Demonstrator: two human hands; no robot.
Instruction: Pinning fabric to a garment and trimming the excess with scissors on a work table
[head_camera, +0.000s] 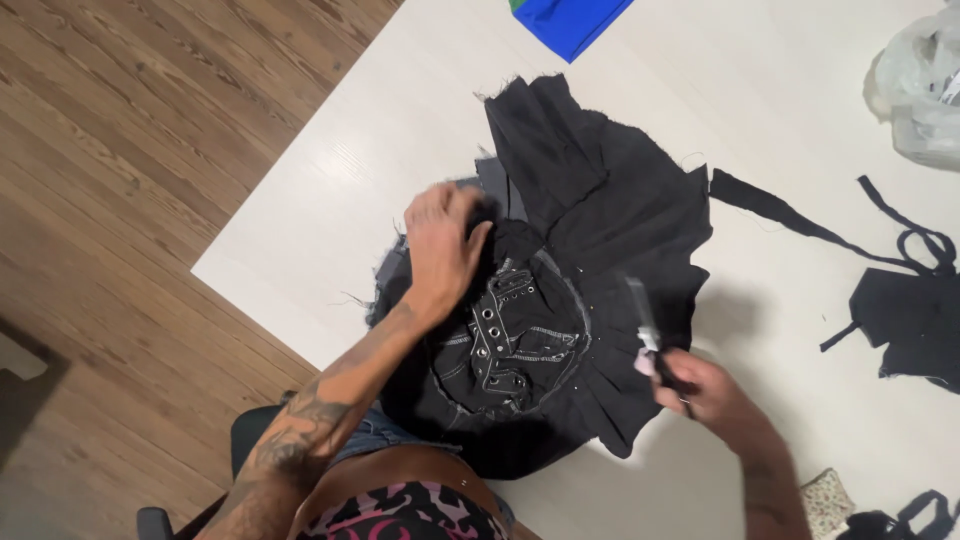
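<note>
At the far left, wood flooring (120, 200) is seen beside the corner of a white table (330, 200). From the lower left a tattooed forearm is raised diagonally toward the table's middle, and the left hand (445, 250) is laid palm-down on the black pleated garment (590, 260), its fingers curled together and gripping a fold of the fabric near the waistband. The garment is spread across the middle of the table (its studded, eyeleted belt (500, 335) lies just below the left hand, at the near edge). A blue cloth (565, 20) is seen at the table's far edge. Further right, the right hand (705, 390) is held just off the garment's hem, fingers closed around a small tool (645, 325) that is blurred and angled up over the pleats. To the right, black fabric scraps with straps (905, 300) lie on the table, well apart from the garment, and a crumpled plastic bag (920, 85) rests at the upper right corner.
</note>
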